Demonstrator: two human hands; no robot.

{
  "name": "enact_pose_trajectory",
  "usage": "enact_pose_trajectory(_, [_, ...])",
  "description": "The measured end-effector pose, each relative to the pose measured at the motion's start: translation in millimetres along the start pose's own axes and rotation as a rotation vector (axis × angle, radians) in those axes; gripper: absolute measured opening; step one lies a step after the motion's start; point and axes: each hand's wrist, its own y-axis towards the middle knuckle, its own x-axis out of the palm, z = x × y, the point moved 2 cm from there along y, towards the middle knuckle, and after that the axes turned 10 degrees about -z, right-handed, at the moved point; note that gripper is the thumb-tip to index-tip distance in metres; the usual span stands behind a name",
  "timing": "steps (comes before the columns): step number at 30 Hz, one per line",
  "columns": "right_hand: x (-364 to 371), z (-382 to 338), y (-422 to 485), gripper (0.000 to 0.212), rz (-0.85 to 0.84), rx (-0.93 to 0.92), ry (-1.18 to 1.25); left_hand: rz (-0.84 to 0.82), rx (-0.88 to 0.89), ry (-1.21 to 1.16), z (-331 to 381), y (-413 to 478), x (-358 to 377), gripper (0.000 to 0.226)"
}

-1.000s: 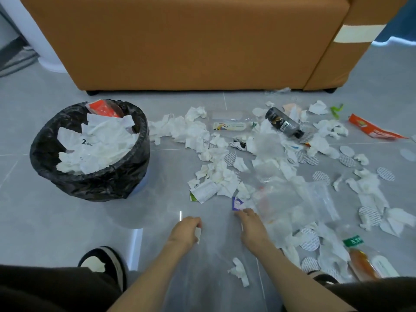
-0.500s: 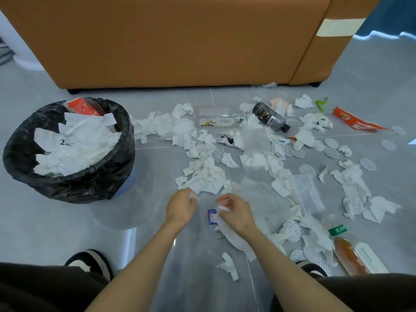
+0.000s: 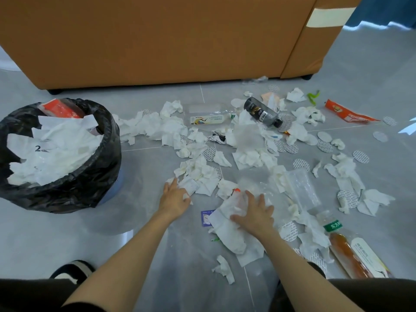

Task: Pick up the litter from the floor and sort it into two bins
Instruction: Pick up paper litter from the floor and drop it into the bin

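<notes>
Head view: the left hand (image 3: pixel 174 198) is reaching far over the floor (image 3: pixel 67 239), its thumb pinching a tissue scrap (image 3: pixel 186 196) while its straight fingertips are touching a paper slip (image 3: pixel 189 185). The right hand (image 3: pixel 254 213) is lying on a paper towel wad (image 3: pixel 226 228), with the thumb clamping it and the fingers spreading toward a clear plastic bag (image 3: pixel 301 188). The paper is looking light, soft and crushable, so bunching it at any fold should work. The film is likely slippery and better pinched at an edge. The black-lined bin (image 3: pixel 108 131), already heaped with paper, is standing to the left. A second bin is not showing.
</notes>
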Motion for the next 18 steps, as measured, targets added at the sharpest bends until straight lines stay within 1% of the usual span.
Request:
enact_pose_trajectory(2, [2,5,2,0.093,0.015,0.028,0.030,-0.002,0.019,0.024,-3,3,3,0.037])
enact_pose_trajectory(4, [4,6,4,0.093,0.036,0.055,-0.026,0.017,0.026,0.010,-3,5,6,0.039])
enact_pose_trajectory(6, [5,5,4,0.084,0.070,0.061,-0.123,0.043,0.027,0.033,-2,7,9,0.036])
enact_pose_trajectory(8, [7,3,1,0.069,0.119,0.023,-0.219,0.063,0.023,0.085,0,7,11,0.031])
enact_pose_trajectory(10, [8,2,0,0.057,0.150,-0.025,-0.255,0.071,0.016,0.132,3,6,12,0.029])
enact_pose_trajectory(12, [6,3,3,0.051,0.175,-0.044,-0.202,0.081,0.005,0.165,5,4,13,0.025])
enact_pose_trajectory(14, [2,4,6,0.047,0.211,-0.064,-0.082,0.072,-0.017,0.151,6,1,16,0.020])
enact_pose_trajectory(16, [-5,3,5,0.043,0.248,-0.097,0.070,0.059,-0.033,0.068,5,-4,18,0.017])
enact_pose_trajectory(18, [-14,-4,2,0.042,0.292,-0.132,0.204,0.083,-0.029,-0.051,6,-9,18,0.009])
